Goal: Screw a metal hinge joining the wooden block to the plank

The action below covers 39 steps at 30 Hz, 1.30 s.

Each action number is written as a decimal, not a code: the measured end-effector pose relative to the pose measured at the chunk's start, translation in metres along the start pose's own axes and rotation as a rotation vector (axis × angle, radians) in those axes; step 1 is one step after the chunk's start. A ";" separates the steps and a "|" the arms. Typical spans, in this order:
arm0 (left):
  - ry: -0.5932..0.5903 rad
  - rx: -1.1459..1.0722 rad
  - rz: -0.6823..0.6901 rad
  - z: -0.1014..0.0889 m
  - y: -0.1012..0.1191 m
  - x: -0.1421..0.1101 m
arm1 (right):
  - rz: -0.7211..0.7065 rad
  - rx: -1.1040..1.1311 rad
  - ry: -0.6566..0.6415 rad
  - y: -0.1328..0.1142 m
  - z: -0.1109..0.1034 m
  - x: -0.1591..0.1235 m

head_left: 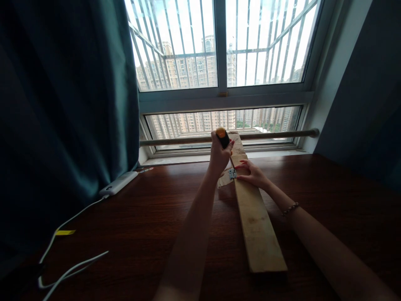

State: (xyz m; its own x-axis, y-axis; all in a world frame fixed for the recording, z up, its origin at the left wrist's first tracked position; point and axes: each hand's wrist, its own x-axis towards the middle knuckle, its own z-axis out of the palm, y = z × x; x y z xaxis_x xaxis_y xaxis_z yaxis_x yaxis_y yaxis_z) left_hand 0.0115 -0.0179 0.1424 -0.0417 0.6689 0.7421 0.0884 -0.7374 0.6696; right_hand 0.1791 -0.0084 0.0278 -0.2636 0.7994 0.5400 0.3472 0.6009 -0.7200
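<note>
A long pale wooden plank (258, 225) lies on the dark wooden table (140, 217), running away from me toward the window. A small metal hinge (232, 173) sits at the plank's left edge, next to a smaller wood block (224, 184). My left hand (219, 156) is closed round a screwdriver (223, 138) with an orange and black handle, its tip down on the hinge. My right hand (253, 173) rests on the plank beside the hinge, fingers stretched out flat. A bracelet is on my right wrist.
A white power bank (119, 183) with white cables (72, 267) lies at the table's left, by a dark teal curtain (62, 104). A yellow tag (65, 232) lies near the cable. Behind the plank are a horizontal rail (282, 133) and a barred window (219, 46).
</note>
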 end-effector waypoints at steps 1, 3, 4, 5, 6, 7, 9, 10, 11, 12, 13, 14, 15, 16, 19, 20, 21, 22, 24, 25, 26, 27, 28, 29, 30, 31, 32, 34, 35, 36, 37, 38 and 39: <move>-0.009 -0.001 -0.003 0.000 0.002 0.000 | 0.001 0.000 0.001 0.000 0.000 0.000; -0.030 -0.006 -0.010 -0.001 0.005 -0.001 | 0.004 0.000 0.005 0.000 0.000 0.000; -0.039 -0.011 -0.010 -0.001 0.006 -0.001 | 0.005 0.001 0.006 0.000 0.000 0.000; -0.047 -0.014 -0.009 -0.001 0.008 -0.001 | 0.005 0.003 0.007 0.000 0.000 0.000; -0.052 -0.014 -0.008 -0.001 0.009 -0.002 | 0.003 0.006 0.006 0.000 0.000 0.000; -0.054 -0.011 -0.009 -0.001 0.009 -0.002 | 0.001 0.008 0.005 0.000 0.000 -0.001; -0.056 -0.001 -0.014 -0.002 0.009 -0.002 | -0.003 0.011 0.004 0.000 0.000 -0.001; -0.056 0.001 -0.017 -0.002 0.009 -0.002 | -0.002 0.012 0.003 0.000 0.000 -0.001; -0.055 -0.002 -0.019 -0.002 0.008 -0.002 | 0.001 0.012 0.001 -0.001 0.000 -0.001; -0.053 -0.008 -0.017 -0.002 0.008 -0.002 | 0.006 0.013 0.001 -0.001 0.000 -0.001; -0.049 -0.016 -0.013 -0.002 0.009 -0.001 | 0.010 0.013 0.001 -0.001 0.000 -0.001; -0.039 -0.026 -0.004 -0.003 0.010 -0.001 | 0.014 0.011 0.002 -0.001 0.000 0.000; -0.026 -0.036 0.006 -0.003 0.012 -0.001 | 0.017 0.008 0.006 -0.001 0.000 0.000; -0.011 -0.048 0.018 -0.003 0.014 -0.001 | 0.018 0.004 0.008 0.000 0.000 0.000; 0.016 -0.083 0.045 -0.004 0.021 -0.002 | 0.011 -0.005 0.012 0.003 0.000 0.000; 0.015 -0.088 0.049 -0.004 0.022 -0.002 | 0.007 -0.008 0.014 0.004 0.000 0.001; 0.012 -0.088 0.051 -0.004 0.022 -0.002 | 0.003 -0.009 0.016 0.004 0.000 0.001; 0.007 -0.083 0.052 -0.003 0.020 -0.002 | 0.000 -0.009 0.018 0.004 0.000 0.000; 0.003 -0.065 0.050 -0.002 0.014 -0.002 | -0.006 -0.007 0.022 0.004 0.000 0.000; 0.002 -0.056 0.048 -0.001 0.011 -0.002 | -0.008 -0.005 0.020 0.003 0.000 0.000; 0.000 -0.051 0.045 0.000 0.008 -0.002 | -0.009 -0.005 0.018 0.003 0.000 0.000; -0.003 -0.048 0.041 0.001 0.005 -0.002 | -0.008 -0.006 0.015 0.002 0.000 0.000; -0.005 -0.047 0.038 0.001 0.003 -0.002 | -0.005 -0.006 0.013 0.001 0.000 0.000; -0.008 -0.047 0.035 0.001 0.002 -0.002 | 0.000 -0.006 0.011 0.001 0.000 0.000; -0.010 -0.048 0.031 0.001 0.001 -0.002 | 0.006 -0.004 0.010 0.000 0.000 -0.001; -0.011 -0.049 0.027 0.001 0.001 -0.002 | 0.009 -0.001 0.010 0.000 0.000 -0.001; -0.011 -0.051 0.024 0.001 0.002 -0.002 | 0.012 0.002 0.009 0.000 0.000 0.000; -0.014 -0.061 0.017 0.000 0.002 -0.001 | 0.011 0.004 0.007 0.001 0.000 0.000; -0.015 -0.067 0.013 -0.001 0.002 -0.001 | 0.009 0.005 0.006 0.001 0.000 0.000; -0.018 -0.073 0.008 -0.001 0.003 -0.001 | 0.006 0.005 0.006 0.001 0.000 0.000; -0.021 -0.078 0.004 -0.001 0.003 -0.001 | 0.004 0.005 0.007 0.001 0.000 0.000; -0.025 -0.081 0.000 -0.001 0.003 -0.001 | 0.002 0.004 0.009 0.001 0.000 0.000; -0.028 -0.083 -0.004 0.000 0.004 -0.001 | 0.003 0.003 0.012 0.001 0.000 0.000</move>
State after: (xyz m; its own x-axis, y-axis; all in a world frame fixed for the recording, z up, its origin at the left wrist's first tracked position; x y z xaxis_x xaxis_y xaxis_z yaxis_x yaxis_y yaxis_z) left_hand 0.0115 -0.0212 0.1442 -0.0141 0.6730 0.7395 0.0054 -0.7395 0.6732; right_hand 0.1794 -0.0076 0.0275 -0.2520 0.8011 0.5429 0.3451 0.5985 -0.7230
